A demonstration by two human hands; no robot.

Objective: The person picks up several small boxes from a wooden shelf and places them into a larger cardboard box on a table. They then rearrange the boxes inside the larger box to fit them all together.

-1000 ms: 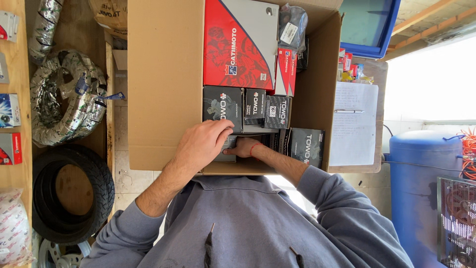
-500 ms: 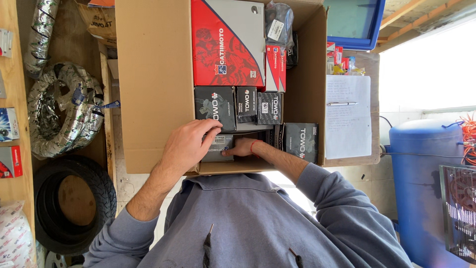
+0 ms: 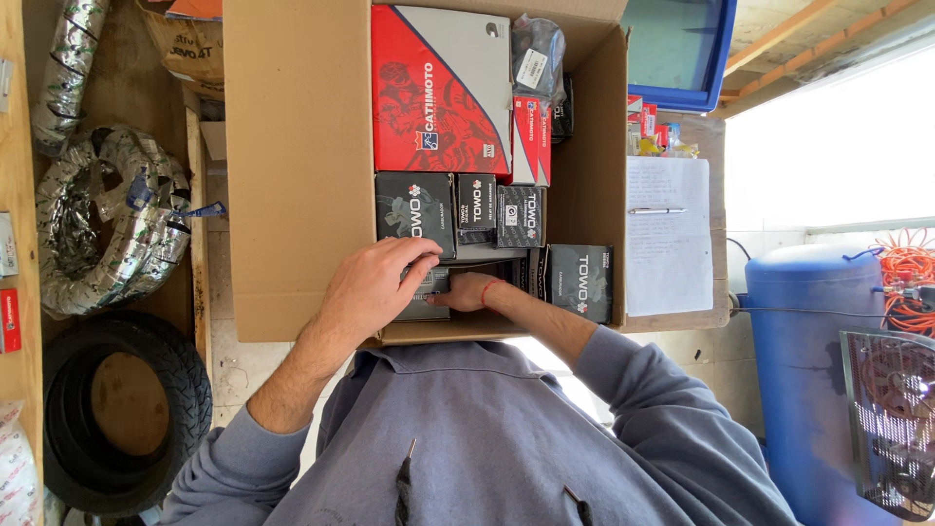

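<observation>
Head view, seen inverted, the person's grey sweatshirt (image 3: 487, 438) filling the lower frame. An open cardboard carton (image 3: 297, 166) holds packed goods; both hands reach into its near end. Left hand (image 3: 375, 287): palm down, fingers curled together over a small grey box (image 3: 426, 295) at the carton's near edge, fingertips resting on the box top; whether the fingers clamp it or merely press on it cannot be told. Right hand (image 3: 467, 290): lies just beside the left, touching the same grey box from the other side; its fingers are largely hidden under the left hand, so its grip cannot be told; a red band (image 3: 487, 289) circles the wrist. The grey box sits low in the carton, between the two hands and against the near wall. Beyond the hands, a row of three black boxes (image 3: 477, 209) stands side by side, touching; a further black box (image 3: 579, 282) lies beside the right forearm, against the carton's side wall. At the far end, a large red-and-grey box (image 3: 438, 88) lies flat; two narrow red boxes (image 3: 531, 141) stand beside it; a clear bag (image 3: 536, 54) rests above them. Outside the carton: a white sheet (image 3: 667, 234) with a pen (image 3: 657, 210) on it; a blue drum (image 3: 808, 370); a blue bin (image 3: 682, 49); coiled foil hose (image 3: 107, 224); a black tyre (image 3: 122, 409).
</observation>
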